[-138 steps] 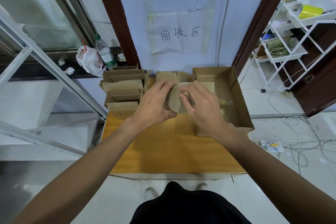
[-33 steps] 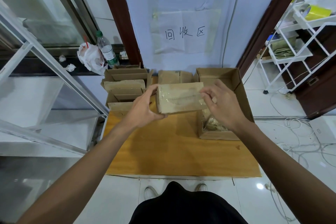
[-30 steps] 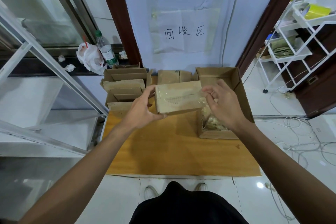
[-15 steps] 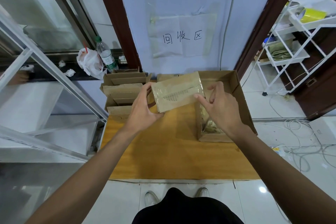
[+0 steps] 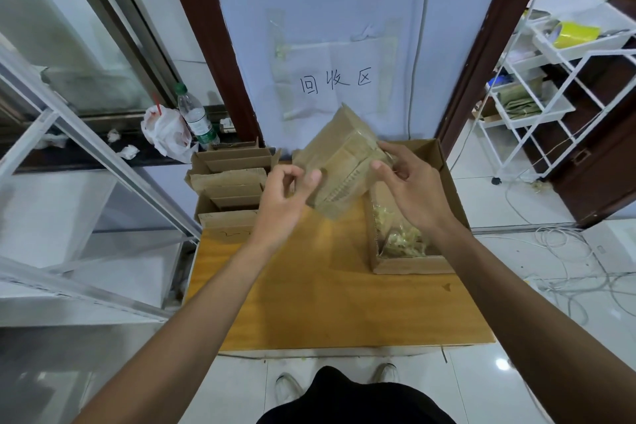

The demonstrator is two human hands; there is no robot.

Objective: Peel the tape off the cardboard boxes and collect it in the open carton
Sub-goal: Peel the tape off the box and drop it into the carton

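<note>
Cardboard box [image 5: 327, 148], wrapped in clear tape [image 5: 347, 169], is held tilted in the air above the wooden table [image 5: 327, 293]. It sits just left of the open carton [image 5: 447, 179], which already holds a heap of tape scraps [image 5: 399, 234]. The step in hand appears to be locating a free tape edge. Recommended procedure: steady the box with one hand and lift a tape corner with a fingernail. Then pull low and slowly along the face, so the strip comes away whole without tearing the cardboard skin. Keep the work close to the carton so the strip drops straight in. Right hand [image 5: 411, 186]: fingers curled round the box's right end, thumb on the near face, a firm hold. Left hand [image 5: 285, 200]: fingers loosely curled, thumb tip at the lower left edge. Motion blur prevents telling whether it grips the box or only touches it. Other boxes [image 5: 230, 179] stand at the table's left rear.
</note>
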